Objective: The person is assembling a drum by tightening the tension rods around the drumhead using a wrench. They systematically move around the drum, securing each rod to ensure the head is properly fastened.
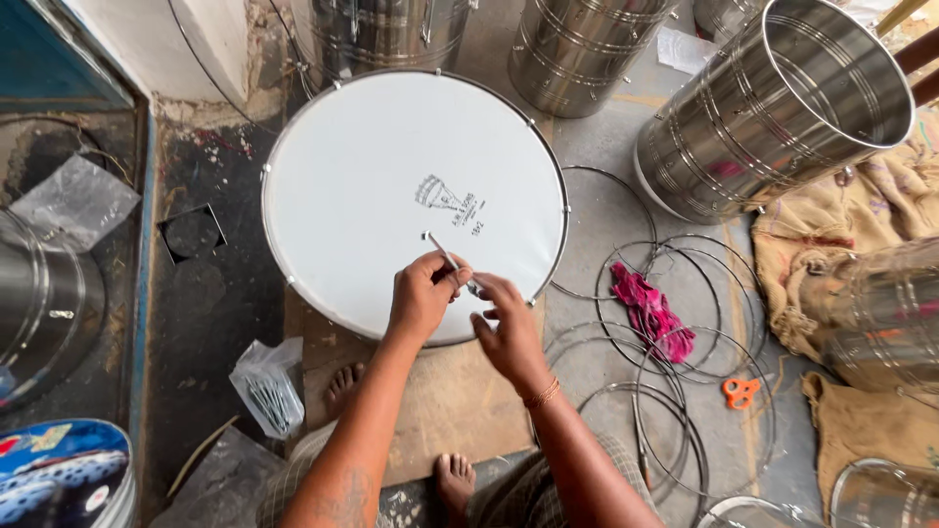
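Left hand (423,293) pinches a thin metal rod (442,252) over the white drumhead (391,166), right hand (509,328) just beside, fingers loosely curled, holding nothing visible.

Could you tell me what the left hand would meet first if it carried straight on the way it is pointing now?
The left hand points up and away over the white drumhead, holding a thin metal rod. Going on, it would probably slide across that skin first, though its height above the surface is unclear.
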